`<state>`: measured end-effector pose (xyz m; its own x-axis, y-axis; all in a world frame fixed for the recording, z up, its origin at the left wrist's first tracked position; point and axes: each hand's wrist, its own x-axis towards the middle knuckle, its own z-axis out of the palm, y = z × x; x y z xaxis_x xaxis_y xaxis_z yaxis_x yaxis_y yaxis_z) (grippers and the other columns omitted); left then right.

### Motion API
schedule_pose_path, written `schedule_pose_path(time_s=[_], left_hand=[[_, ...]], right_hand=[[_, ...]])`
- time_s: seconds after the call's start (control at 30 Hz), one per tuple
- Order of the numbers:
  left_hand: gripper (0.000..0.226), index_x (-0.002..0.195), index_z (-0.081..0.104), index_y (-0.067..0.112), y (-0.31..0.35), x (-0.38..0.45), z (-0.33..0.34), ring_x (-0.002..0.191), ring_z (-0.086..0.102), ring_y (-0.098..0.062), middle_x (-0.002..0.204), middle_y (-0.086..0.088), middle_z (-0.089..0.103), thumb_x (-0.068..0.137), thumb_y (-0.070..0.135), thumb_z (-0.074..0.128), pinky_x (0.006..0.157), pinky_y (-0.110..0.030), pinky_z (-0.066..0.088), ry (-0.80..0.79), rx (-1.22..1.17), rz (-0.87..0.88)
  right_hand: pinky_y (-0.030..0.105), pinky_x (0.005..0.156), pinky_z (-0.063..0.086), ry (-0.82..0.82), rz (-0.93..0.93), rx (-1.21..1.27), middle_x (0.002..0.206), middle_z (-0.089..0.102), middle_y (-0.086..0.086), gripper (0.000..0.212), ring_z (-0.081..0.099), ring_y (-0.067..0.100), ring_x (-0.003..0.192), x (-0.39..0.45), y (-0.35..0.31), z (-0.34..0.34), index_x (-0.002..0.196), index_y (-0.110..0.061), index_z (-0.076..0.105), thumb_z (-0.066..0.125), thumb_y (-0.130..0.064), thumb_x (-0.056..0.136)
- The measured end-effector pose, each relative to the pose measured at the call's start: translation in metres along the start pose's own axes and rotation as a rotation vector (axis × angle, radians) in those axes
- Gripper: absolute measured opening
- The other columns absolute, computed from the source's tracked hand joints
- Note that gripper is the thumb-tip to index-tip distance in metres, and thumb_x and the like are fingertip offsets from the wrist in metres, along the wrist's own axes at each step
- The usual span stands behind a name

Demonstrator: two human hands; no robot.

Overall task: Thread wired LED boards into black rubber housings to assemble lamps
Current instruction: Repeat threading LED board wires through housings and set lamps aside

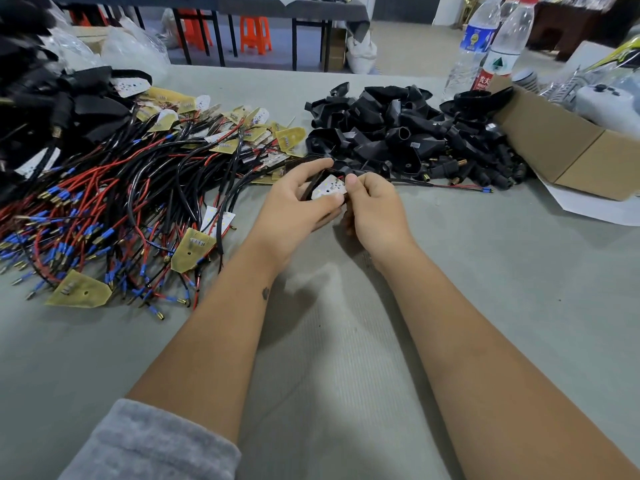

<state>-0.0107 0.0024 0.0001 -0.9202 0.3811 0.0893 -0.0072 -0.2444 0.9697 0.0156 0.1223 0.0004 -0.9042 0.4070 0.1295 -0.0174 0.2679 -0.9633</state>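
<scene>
My left hand (294, 206) and my right hand (374, 209) meet above the middle of the table, both gripping one black rubber housing (313, 183). A white LED board (329, 188) sits in the housing's open face, with my thumbs pressing at its edges. The board's red and black wires (460, 186) trail out to the right, ending in blue-sleeved terminals. A big heap of wired LED boards (114, 202) lies to the left. A pile of empty black housings (408, 133) lies behind my hands, to the right.
A cardboard box (568, 147) stands at the right edge with white paper under it. Two plastic water bottles (491, 46) stand behind the housings. Finished black assemblies (41, 98) are stacked far left. Grey cloth (346, 341) covers the table in front of me.
</scene>
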Motion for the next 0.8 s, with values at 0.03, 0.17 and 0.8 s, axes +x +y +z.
schedule_pose_path(time_s=[0.03, 0.17, 0.8], left_hand=[[0.042, 0.122, 0.059, 0.021, -0.001, 0.0, 0.0, 0.092, 0.07, -0.014, 0.099, -0.002, 0.07, 0.09, -0.005, 0.061, 0.084, -0.027, 0.057, -0.013, 0.003, 0.003], [0.047, 0.131, 0.054, 0.018, -0.002, 0.001, -0.003, 0.098, 0.07, -0.013, 0.109, -0.003, 0.066, 0.092, -0.008, 0.056, 0.082, -0.025, 0.056, 0.0, 0.0, -0.011], [0.034, 0.111, 0.064, 0.024, 0.012, 0.0, -0.015, 0.068, 0.064, -0.016, 0.085, -0.006, 0.069, 0.095, -0.003, 0.054, 0.067, -0.026, 0.057, 0.143, -0.158, -0.006]], right_hand=[[0.046, 0.073, 0.047, 0.023, 0.0, -0.014, 0.071, 0.055, 0.007, 0.031, 0.053, 0.026, 0.072, 0.0, 0.0, 0.001, 0.076, -0.013, 0.05, 0.048, -0.03, 0.101], [0.032, 0.059, 0.037, 0.107, -0.052, -0.174, 0.06, 0.046, -0.007, 0.039, 0.046, 0.011, 0.059, -0.002, 0.001, -0.001, 0.066, -0.02, 0.039, 0.056, -0.039, 0.096], [0.03, 0.087, 0.041, 0.071, -0.551, -0.432, 0.101, 0.056, 0.003, 0.019, 0.05, 0.021, 0.099, -0.013, -0.005, 0.001, 0.099, -0.015, 0.07, 0.074, -0.021, 0.081]])
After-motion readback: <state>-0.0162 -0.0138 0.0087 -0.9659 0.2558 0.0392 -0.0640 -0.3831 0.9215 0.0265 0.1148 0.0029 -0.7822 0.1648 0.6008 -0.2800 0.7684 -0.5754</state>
